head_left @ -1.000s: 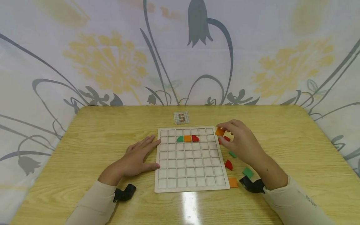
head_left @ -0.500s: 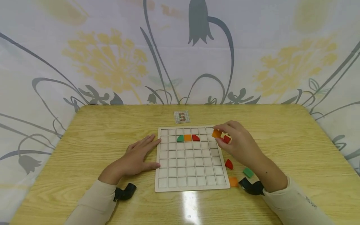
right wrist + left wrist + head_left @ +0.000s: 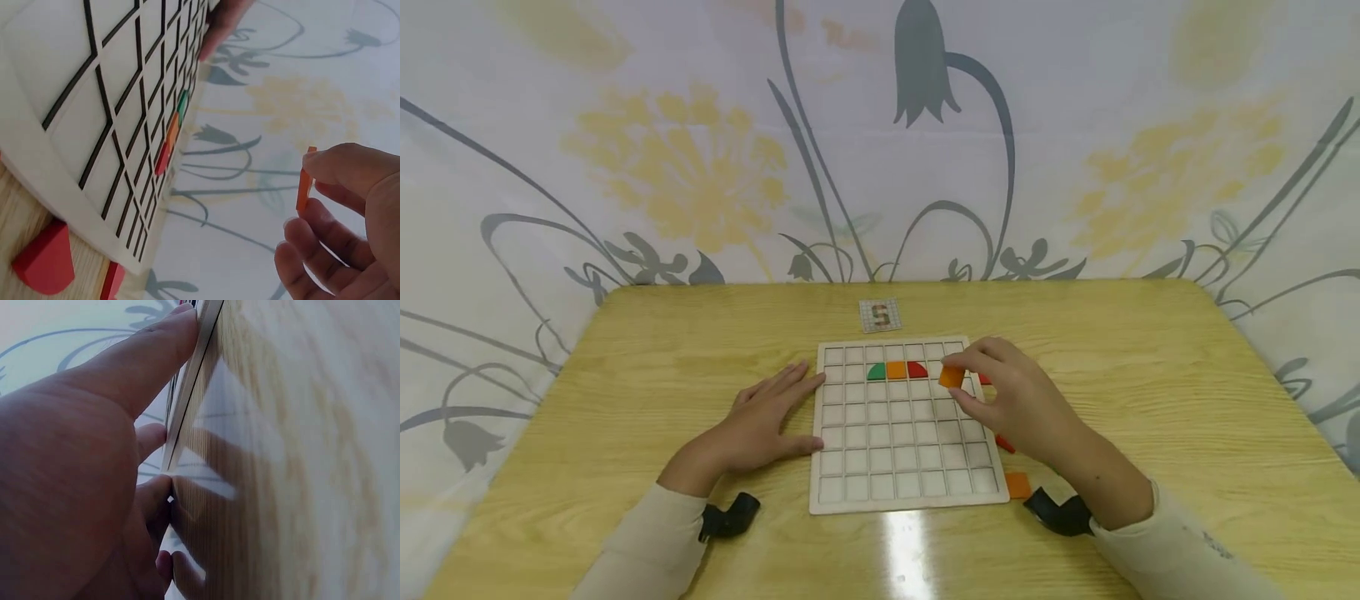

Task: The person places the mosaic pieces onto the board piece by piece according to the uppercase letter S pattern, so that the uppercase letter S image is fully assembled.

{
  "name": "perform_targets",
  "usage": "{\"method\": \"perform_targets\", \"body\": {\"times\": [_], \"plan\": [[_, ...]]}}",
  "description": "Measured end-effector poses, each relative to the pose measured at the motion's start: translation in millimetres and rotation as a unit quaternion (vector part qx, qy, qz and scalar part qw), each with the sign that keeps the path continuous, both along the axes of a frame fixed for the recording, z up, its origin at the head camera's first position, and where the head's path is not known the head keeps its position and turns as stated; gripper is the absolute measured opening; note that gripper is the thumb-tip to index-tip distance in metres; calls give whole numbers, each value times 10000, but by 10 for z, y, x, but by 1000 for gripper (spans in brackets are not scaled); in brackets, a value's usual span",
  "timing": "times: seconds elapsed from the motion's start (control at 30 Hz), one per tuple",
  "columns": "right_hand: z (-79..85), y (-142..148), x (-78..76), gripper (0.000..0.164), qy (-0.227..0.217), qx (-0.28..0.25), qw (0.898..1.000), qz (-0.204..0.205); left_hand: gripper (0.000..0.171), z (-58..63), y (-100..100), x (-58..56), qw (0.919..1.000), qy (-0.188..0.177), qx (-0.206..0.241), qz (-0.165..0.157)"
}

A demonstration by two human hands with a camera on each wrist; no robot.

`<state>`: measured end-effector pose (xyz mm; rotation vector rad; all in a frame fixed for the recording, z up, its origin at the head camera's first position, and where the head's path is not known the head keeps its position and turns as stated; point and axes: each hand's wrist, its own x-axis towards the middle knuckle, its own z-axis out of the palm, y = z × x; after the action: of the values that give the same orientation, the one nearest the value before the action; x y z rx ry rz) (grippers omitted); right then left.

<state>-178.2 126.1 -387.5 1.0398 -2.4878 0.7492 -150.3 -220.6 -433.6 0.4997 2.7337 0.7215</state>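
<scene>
A pale wooden grid board (image 3: 908, 506) lies on the table. In its second row from the back sit a green quarter-round tile (image 3: 877, 372), an orange square tile (image 3: 896, 370) and a red quarter-round tile (image 3: 916, 370), side by side. My right hand (image 3: 1018, 400) pinches another orange square tile (image 3: 952, 377) between thumb and fingers, over the board's back right part; the right wrist view shows that tile (image 3: 305, 181) edge-on. My left hand (image 3: 767, 417) lies spread at the board's left edge, thumb and fingertips touching it, as the left wrist view also shows.
Behind the board lies a small card (image 3: 880, 315) with a gridded pattern. Along the board's right side are loose tiles: an orange square (image 3: 1018, 485), a red piece (image 3: 1004, 444) and another red one (image 3: 985, 378), partly hidden by the right hand. A patterned cloth hangs behind the table.
My right hand has moved left with the orange square tile, from the board's right edge to over its back right squares. My left hand has stayed in place.
</scene>
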Motion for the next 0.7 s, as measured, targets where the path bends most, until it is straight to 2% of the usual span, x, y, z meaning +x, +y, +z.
{"method": "perform_targets", "body": {"times": [0.3,0.7], "plan": [[8,-138,12,34,-291,-232,9987,355,86,5,5,19,10000,2,65,3],[54,-416,-44,29,-428,-164,9980,430,87,-25,-5,3,10000,39,46,13]]}}
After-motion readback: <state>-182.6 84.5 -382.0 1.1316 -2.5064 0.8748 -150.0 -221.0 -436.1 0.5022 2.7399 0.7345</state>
